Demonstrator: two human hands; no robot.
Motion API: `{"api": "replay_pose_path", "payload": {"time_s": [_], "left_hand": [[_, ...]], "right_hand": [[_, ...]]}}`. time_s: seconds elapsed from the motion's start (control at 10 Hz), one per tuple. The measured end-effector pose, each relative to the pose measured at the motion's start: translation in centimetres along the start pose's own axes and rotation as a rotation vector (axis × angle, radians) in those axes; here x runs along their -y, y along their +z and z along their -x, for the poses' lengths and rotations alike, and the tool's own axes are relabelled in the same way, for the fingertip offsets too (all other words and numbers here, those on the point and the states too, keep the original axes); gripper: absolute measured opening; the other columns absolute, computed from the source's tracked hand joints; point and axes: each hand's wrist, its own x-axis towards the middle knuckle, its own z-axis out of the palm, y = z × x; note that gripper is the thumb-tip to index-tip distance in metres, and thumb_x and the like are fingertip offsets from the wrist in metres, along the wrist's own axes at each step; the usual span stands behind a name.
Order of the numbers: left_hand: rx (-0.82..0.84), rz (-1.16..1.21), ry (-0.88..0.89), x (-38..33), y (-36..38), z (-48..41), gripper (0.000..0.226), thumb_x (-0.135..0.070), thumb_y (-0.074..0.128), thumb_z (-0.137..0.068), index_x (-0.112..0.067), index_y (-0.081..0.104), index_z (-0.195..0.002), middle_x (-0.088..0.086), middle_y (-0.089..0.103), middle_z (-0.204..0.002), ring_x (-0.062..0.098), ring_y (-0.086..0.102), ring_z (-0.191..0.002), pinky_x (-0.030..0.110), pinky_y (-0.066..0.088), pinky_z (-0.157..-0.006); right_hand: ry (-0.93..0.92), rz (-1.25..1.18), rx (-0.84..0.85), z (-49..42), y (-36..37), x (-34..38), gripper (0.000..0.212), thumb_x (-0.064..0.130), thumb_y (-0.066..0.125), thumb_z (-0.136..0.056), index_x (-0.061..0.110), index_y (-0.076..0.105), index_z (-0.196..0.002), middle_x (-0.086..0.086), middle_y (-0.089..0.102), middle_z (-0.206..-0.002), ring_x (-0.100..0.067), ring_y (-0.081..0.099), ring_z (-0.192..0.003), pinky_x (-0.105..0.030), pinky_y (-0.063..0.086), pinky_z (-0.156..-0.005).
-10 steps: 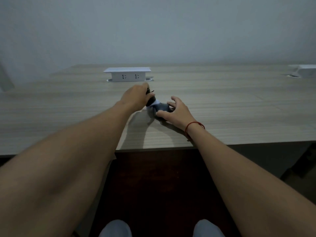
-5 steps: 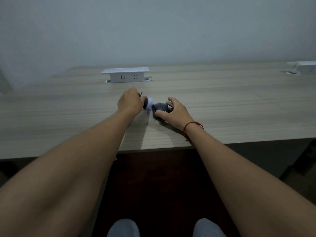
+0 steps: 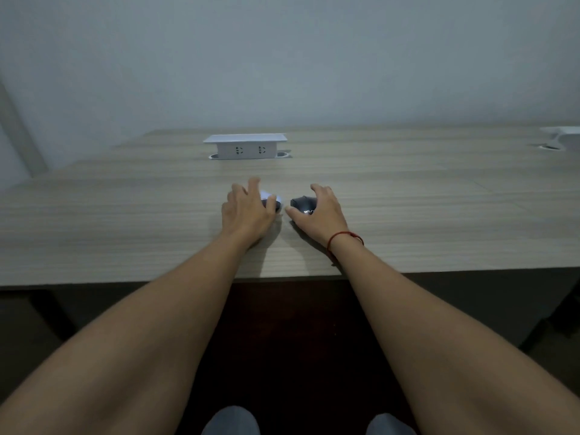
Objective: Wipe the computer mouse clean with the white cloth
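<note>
The dark computer mouse (image 3: pixel 300 203), marked with a small white logo, sits on the wooden desk (image 3: pixel 408 221). My right hand (image 3: pixel 318 213) cups it, thumb on its left side and fingers over its far side. A short gap to the left, the white cloth (image 3: pixel 266 194) lies on the desk as a small bright patch with a dark part below it. My left hand (image 3: pixel 246 210) lies over the cloth with its fingers spread apart and one finger raised. Most of the cloth is hidden under that hand.
A white socket box (image 3: pixel 245 146) stands on the desk behind my hands. Another white fitting (image 3: pixel 561 135) shows at the far right edge. The desk's front edge (image 3: pixel 125 279) runs just below my wrists, with my knees under it. A plain wall rises behind.
My left hand has drawn away from the mouse to the left, come down to the desk with the cloth and spread its fingers. My right hand stays on the mouse.
</note>
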Motion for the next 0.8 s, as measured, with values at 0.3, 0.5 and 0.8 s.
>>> {"api": "replay_pose_path", "payload": {"time_s": [0.3,0.5,0.8], "left_hand": [[0.145,-0.016,0.039,-0.2,2.2,-2.4,0.037,-0.027,0.026,-0.101,-0.017,0.048,-0.129,0.015,0.049,-0.135,0.033,0.046,-0.125,0.041,0.033,-0.104],[0.082,-0.041,-0.05,0.8,3.5,-5.1,0.034,-0.025,0.027,-0.099,-0.017,0.053,-0.121,0.014,0.052,-0.128,0.034,0.049,-0.119,0.043,0.034,-0.102],[0.108,0.006,-0.132,0.6,2.9,-3.8,0.068,-0.038,0.031,-0.099,-0.011,0.0,-0.153,0.02,0.041,-0.146,0.034,0.036,-0.136,0.045,0.026,-0.113]], "right_hand": [[0.025,0.106,-0.038,-3.6,1.2,-0.7,0.044,0.03,0.06,-0.085,0.004,0.053,-0.12,-0.016,0.053,-0.125,-0.032,0.052,-0.115,-0.04,0.046,-0.097],[0.072,0.119,-0.067,-6.2,1.0,-2.0,0.045,0.03,0.058,-0.087,0.004,0.051,-0.124,-0.016,0.05,-0.13,-0.031,0.049,-0.12,-0.038,0.043,-0.1],[0.12,0.13,-0.095,-4.8,0.5,-1.8,0.073,0.043,0.066,-0.08,0.004,0.037,-0.134,-0.014,0.045,-0.137,-0.032,0.046,-0.127,-0.043,0.042,-0.104]]}}
